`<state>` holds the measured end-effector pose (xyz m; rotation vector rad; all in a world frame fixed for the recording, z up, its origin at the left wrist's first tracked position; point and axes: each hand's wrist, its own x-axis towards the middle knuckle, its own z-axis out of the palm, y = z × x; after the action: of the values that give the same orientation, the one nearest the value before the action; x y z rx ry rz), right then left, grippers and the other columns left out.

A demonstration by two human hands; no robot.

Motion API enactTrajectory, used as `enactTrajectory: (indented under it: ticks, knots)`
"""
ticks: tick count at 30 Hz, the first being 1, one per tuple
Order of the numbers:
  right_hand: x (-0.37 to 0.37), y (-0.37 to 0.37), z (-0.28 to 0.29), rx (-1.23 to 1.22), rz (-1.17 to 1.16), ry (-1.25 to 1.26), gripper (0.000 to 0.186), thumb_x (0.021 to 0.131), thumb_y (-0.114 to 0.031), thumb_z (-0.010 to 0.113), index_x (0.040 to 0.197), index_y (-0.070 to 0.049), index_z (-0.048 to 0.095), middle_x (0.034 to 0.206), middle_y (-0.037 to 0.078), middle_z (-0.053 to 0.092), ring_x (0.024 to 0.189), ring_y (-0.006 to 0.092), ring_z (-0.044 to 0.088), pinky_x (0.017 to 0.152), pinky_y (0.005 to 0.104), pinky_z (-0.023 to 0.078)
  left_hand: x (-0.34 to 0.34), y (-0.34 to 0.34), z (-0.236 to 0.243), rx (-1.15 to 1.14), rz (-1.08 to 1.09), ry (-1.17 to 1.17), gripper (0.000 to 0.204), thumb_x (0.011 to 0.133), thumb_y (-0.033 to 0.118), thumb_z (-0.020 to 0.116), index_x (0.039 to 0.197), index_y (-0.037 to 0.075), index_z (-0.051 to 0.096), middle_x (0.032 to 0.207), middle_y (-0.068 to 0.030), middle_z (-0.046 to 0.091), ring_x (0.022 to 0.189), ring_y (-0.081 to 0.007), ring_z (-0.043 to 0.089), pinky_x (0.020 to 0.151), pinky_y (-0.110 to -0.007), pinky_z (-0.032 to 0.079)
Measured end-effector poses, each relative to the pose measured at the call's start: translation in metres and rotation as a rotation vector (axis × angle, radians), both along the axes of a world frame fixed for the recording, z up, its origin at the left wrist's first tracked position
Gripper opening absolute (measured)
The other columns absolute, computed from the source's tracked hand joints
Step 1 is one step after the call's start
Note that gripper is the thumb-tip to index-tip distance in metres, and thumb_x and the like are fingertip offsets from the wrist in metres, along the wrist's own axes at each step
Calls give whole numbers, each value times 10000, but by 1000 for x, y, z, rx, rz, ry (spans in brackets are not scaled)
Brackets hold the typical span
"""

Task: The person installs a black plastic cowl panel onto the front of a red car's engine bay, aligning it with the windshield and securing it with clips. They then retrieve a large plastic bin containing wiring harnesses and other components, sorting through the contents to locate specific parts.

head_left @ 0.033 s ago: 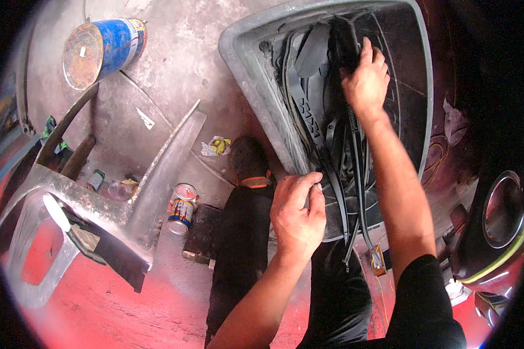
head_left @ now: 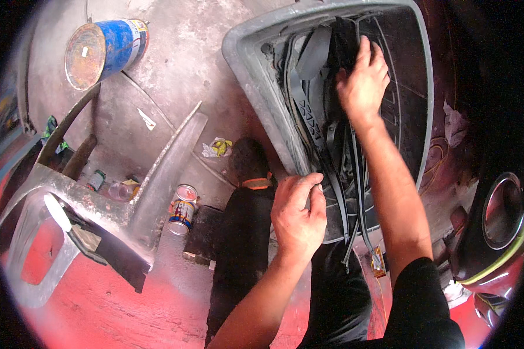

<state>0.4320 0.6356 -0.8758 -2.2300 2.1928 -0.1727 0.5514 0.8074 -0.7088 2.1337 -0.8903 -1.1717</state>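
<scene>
My left hand (head_left: 300, 212) has its curled fingers closed on the near-left rim of a large grey plastic bin (head_left: 250, 75), at its lower corner. My right hand (head_left: 362, 90) reaches deep into the bin's upper part, fingers bent over a black piece (head_left: 343, 41) there, partly hidden by them. Long black strips (head_left: 337, 195) run down the inside under my right forearm and hang over the bin's near edge, beside assorted dark plastic parts.
Left lie a blue drum (head_left: 112, 49), a worn grey plastic chair (head_left: 110, 195), small cans (head_left: 180, 216) and crumpled scraps (head_left: 215, 147). My dark-clad legs (head_left: 337, 291) are below the bin. A glossy dark panel with a chrome ring (head_left: 486, 232) stands at the right.
My right hand has shifted slightly up and left inside the bin, its forearm following. My left hand is almost unchanged on the rim.
</scene>
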Motion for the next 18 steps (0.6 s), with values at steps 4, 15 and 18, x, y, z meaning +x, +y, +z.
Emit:
enactTrajectory:
  ticks: [4,15,18]
  knots:
    - [51,13,9,2,578,-278,613,760,-97,689,1362,-111,574,1357,79,599,1203,299,558,1022,454,432,2,3,-1,8,-11,-6,192,852,-36,695,1030,20,735,979,-121,732,913,-249,713,857,-337,547]
    - [63,-6,-50,375,504,15,300,937,-391,653,1096,-161,760,1112,29,693,1130,311,564,927,461,421,10,4,1,-1,21,-25,201,846,-45,696,1033,17,736,975,-121,730,895,-244,709,837,-331,549]
    - [85,-8,-57,400,237,-52,348,961,-467,634,1072,-178,794,1120,43,717,1119,321,573,942,472,417,11,5,1,5,42,-10,200,845,-44,700,1031,19,737,970,-120,727,888,-237,705,828,-329,549]
